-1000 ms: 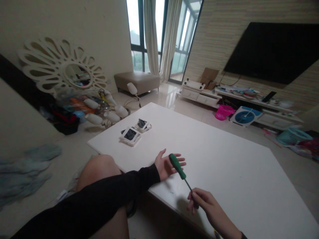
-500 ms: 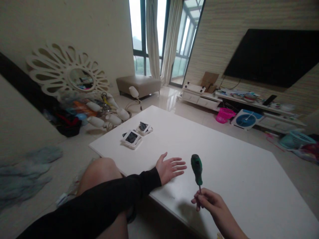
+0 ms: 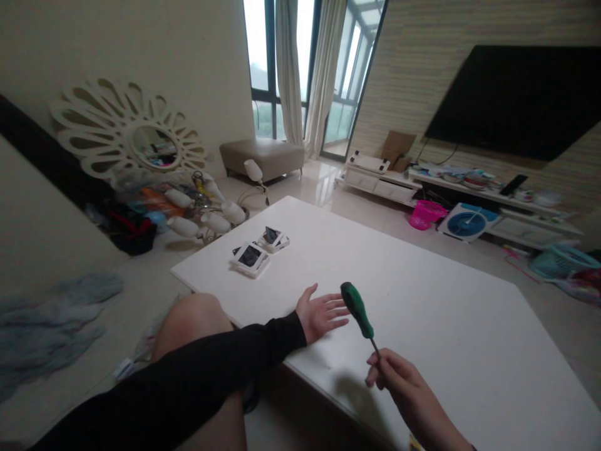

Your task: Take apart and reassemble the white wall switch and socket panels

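Note:
My right hand [image 3: 393, 374] pinches the metal shaft of a green-handled screwdriver [image 3: 357, 309], its handle pointing up and to the left. My left hand [image 3: 320, 311] is open, palm up, just above the white table [image 3: 446, 326], a little left of the screwdriver handle and apart from it. My left arm wears a black sleeve. Two small white square devices [image 3: 250, 258] with dark middles lie near the table's far left corner.
My bare knee [image 3: 192, 319] is at the table's near left edge. On the floor to the left are a white chandelier [image 3: 206, 210], a flower-shaped mirror [image 3: 126, 141] and clutter. A TV stand, pink basket [image 3: 425, 214] and blue fan [image 3: 466, 222] stand at the back right.
My right hand tipped the screwdriver handle away from the left palm to upright, then back toward it. My left hand stayed open, palm up.

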`<act>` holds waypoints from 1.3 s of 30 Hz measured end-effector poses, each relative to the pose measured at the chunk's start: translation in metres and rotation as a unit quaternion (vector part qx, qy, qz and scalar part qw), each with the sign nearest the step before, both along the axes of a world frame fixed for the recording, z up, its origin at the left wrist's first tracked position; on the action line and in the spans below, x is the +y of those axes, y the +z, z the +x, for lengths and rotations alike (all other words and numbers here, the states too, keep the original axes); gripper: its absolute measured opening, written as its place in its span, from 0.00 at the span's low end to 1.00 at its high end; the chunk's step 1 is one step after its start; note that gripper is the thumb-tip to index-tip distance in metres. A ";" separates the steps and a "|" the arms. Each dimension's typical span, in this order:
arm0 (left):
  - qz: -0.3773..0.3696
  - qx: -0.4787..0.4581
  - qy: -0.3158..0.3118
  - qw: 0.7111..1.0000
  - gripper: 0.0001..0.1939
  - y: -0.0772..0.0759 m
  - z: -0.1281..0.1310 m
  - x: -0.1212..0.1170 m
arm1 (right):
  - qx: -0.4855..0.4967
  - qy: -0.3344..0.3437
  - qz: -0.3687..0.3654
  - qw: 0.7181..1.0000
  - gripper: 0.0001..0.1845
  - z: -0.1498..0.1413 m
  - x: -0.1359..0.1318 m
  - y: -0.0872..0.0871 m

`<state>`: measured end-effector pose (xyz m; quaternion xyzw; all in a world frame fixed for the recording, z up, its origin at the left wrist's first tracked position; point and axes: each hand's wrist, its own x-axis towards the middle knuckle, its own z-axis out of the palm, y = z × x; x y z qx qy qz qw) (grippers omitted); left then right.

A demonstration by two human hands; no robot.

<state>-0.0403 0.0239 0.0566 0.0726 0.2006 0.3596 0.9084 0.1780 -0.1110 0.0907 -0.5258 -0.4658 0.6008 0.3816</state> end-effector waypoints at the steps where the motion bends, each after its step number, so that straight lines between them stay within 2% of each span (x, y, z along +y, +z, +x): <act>1: -0.005 -0.003 0.003 1.000 0.34 0.001 -0.001 0.001 | 0.003 -0.011 0.002 1.000 0.27 0.000 -0.001 0.000; 8: 0.028 -0.036 0.002 0.999 0.37 0.008 -0.004 0.000 | -0.041 0.035 -0.051 0.997 0.29 -0.003 -0.003 -0.012; 14: 0.002 -0.009 0.027 1.000 0.33 0.015 -0.004 0.001 | 0.021 0.015 -0.049 0.998 0.28 -0.002 -0.003 -0.001; 18: 0.002 -0.031 0.027 0.999 0.31 0.016 -0.006 0.002 | 0.010 0.004 -0.037 0.999 0.29 0.000 0.001 0.002; 25: 0.044 -0.051 -0.024 0.997 0.34 0.013 -0.011 0.000 | -0.029 0.085 -0.083 0.992 0.28 0.000 0.003 -0.011; 30: 0.037 -0.022 -0.006 0.999 0.31 0.011 -0.010 0.003 | 0.010 0.026 -0.059 0.998 0.29 0.006 -0.002 0.002; 34: 0.032 -0.014 -0.001 0.999 0.30 0.015 -0.009 0.003 | -0.020 -0.019 -0.016 0.999 0.28 0.008 -0.001 0.012; 36: 0.030 -0.017 -0.009 0.999 0.32 0.017 -0.010 0.002 | -0.048 -0.011 -0.018 0.999 0.29 0.007 0.001 0.011; 39: 0.027 -0.028 -0.024 0.999 0.31 0.016 -0.011 0.001 | -0.079 0.037 -0.047 0.995 0.32 0.001 0.002 0.007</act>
